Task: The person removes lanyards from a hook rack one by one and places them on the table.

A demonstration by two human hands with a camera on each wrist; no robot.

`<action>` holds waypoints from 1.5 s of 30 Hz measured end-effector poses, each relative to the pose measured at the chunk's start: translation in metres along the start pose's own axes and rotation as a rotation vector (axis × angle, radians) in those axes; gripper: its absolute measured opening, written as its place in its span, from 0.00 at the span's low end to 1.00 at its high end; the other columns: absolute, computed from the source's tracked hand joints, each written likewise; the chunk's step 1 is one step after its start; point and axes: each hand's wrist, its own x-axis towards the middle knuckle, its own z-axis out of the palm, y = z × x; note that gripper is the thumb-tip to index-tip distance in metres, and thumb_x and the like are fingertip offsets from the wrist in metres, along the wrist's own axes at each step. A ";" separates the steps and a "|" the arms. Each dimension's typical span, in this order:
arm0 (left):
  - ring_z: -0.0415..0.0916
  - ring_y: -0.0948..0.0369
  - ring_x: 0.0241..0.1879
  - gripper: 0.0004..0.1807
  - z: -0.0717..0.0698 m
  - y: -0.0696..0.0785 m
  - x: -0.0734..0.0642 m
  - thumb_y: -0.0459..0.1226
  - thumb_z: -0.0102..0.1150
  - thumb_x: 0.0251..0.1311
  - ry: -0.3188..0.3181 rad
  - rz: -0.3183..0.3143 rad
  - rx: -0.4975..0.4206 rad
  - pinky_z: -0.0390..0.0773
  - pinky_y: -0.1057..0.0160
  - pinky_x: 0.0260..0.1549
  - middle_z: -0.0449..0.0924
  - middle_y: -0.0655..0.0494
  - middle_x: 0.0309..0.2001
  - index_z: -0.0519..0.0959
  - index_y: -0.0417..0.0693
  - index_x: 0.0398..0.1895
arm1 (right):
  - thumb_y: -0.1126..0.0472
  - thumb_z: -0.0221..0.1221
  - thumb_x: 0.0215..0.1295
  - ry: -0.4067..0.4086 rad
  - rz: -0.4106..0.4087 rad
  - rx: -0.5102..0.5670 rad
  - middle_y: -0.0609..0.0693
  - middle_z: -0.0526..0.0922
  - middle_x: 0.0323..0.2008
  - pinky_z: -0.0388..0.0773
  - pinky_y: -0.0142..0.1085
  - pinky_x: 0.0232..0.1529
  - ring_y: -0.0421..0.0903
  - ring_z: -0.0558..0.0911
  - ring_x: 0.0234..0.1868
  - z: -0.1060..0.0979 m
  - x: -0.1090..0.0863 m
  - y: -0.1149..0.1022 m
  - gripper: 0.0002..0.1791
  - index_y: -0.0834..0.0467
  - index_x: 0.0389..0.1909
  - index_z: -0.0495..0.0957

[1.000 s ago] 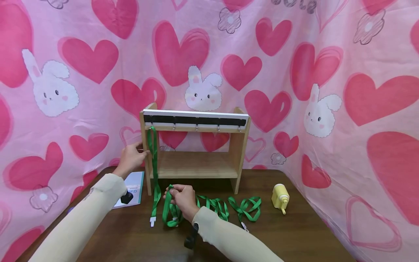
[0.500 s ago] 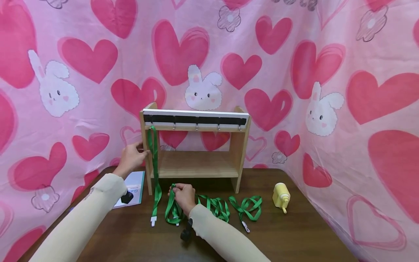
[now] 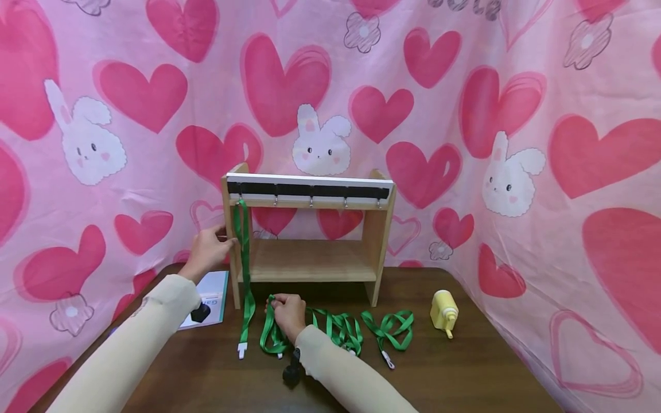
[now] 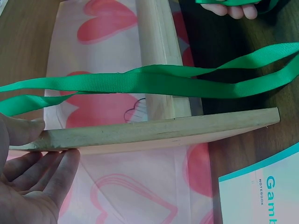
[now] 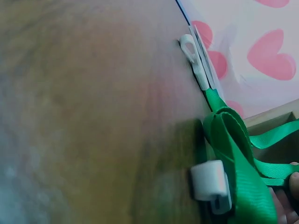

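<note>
My left hand [image 3: 209, 250] holds the left side panel of a small wooden rack [image 3: 310, 258], thumb on one face and fingers on the other, as the left wrist view shows. From the rack's leftmost hook hangs a green lanyard [image 3: 245, 246], its white clip [image 3: 242, 350] dangling low in front. Beside it, my right hand [image 3: 290, 315] pinches the upper end of a second green lanyard [image 3: 268, 332], whose loop droops to the tabletop. The right wrist view shows that lanyard's folded strap [image 5: 247, 177] with a white plastic buckle [image 5: 209, 181] close by.
Right of my right hand, more green lanyards [image 3: 338, 328] lie bunched on the brown table [image 3: 465, 367], with another looped lanyard [image 3: 387, 331] further over. A yellow squeeze bottle [image 3: 443, 310] stands at the right. A notebook [image 3: 213, 293] lies left of the rack.
My right hand and forearm have shifted slightly left, still pinching the lanyard, and its loop has settled a little. My left hand stays on the rack's side panel.
</note>
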 end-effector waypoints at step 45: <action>0.81 0.37 0.55 0.29 0.000 -0.001 0.004 0.37 0.57 0.71 -0.011 -0.002 -0.020 0.83 0.41 0.52 0.78 0.32 0.59 0.67 0.36 0.73 | 0.56 0.70 0.62 -0.045 -0.104 -0.077 0.41 0.92 0.39 0.85 0.31 0.44 0.34 0.88 0.41 -0.023 -0.004 -0.046 0.10 0.48 0.45 0.89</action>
